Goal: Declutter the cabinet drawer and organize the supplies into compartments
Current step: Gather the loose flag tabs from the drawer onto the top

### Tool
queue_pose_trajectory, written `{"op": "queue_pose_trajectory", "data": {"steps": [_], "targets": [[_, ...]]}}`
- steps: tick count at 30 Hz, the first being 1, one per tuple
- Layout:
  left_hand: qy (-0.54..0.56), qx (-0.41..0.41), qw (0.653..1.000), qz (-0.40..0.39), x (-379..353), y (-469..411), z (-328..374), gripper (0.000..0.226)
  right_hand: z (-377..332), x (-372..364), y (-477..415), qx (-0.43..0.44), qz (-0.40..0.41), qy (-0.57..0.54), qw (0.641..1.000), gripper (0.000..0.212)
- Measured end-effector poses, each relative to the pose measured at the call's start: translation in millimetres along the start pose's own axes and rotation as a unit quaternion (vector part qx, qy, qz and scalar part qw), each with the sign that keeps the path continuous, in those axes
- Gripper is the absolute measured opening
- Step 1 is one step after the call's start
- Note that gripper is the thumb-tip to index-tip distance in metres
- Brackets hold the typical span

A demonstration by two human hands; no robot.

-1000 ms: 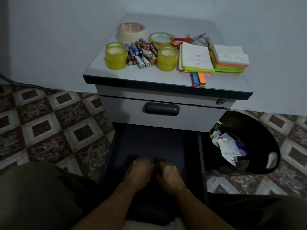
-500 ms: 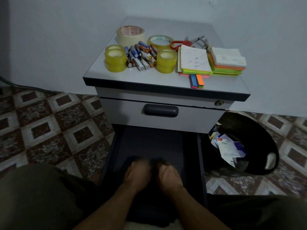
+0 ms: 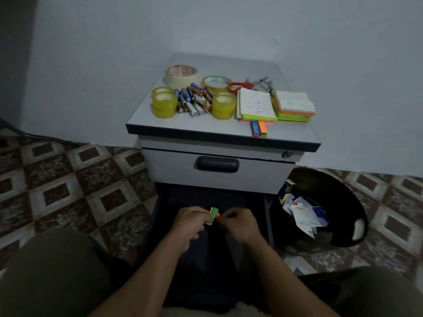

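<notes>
Hands: both low centre of frame, over the open lower drawer [image 3: 254,202], close together, not quite touching.
- L hand [image 3: 191,221]: fingers curled round a small pad of sticky flags [image 3: 214,213] (green/yellow, orange edge).
- R hand [image 3: 241,221]: fingertips pinch the orange edge on the pad's R side. Looks like a 2-hand hold; which one carries the weight I can't tell.

Pad: sits in the gap between the hands, so equally near to both. Long axis approx up-down in frame, slight tilt. Clear of the drawer floor as far as I can see.

Drawer interior: too dark to see dividers or contents.

Key relation (judgement): matching flag strips [image 3: 259,128] lie at the front edge of the cabinet top [image 3: 206,126], up-frame and a bit R of the hands, so R hand has the shorter reach. The path must rise past the shut upper drawer, whose handle [image 3: 217,164] is straight above the hands.

Around, on top:
- Tape rolls [image 3: 163,102] at L, batteries [image 3: 194,99] heaped just beside them.
- Scissors [image 3: 239,86] at the back.
- Sticky-note stacks [image 3: 257,105] touch the strips' far end, so landing room is tight.

Bin [image 3: 343,202]: lower R, just beside the drawer, paper scraps inside. Alt. destination if the pad is junk.
</notes>
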State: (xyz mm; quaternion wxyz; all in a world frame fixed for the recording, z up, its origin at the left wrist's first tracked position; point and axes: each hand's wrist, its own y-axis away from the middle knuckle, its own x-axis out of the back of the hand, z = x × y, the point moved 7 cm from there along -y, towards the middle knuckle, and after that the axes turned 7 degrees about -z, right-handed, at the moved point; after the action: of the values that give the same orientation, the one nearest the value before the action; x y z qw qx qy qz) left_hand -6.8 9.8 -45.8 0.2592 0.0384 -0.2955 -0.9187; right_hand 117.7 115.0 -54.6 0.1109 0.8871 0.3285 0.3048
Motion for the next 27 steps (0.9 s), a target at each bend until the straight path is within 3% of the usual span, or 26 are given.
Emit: {"op": "queue_pose_trajectory", "data": {"steps": [5,17,21,24,27], "targets": [[0.003,-0.03,1.0,0.003,4,26,28,0.009,-22,18,19,0.005,-0.012,-0.088,0.996,0.017],[-0.008,-0.197,0.98,0.012,16,96,143,0.01,-124,85,92,0.128,-0.022,-0.111,0.985,0.007],[-0.006,-0.235,0.97,0.054,18,102,189,0.014,-157,132,97,0.146,0.048,-0.112,0.982,0.005],[-0.02,-0.229,0.969,0.09,14,91,213,0.013,-170,166,87,0.137,0.115,-0.108,0.978,0.006],[-0.086,-0.209,0.966,0.126,9,69,230,0.026,-174,192,67,0.102,0.154,-0.09,0.979,0.009]]}}
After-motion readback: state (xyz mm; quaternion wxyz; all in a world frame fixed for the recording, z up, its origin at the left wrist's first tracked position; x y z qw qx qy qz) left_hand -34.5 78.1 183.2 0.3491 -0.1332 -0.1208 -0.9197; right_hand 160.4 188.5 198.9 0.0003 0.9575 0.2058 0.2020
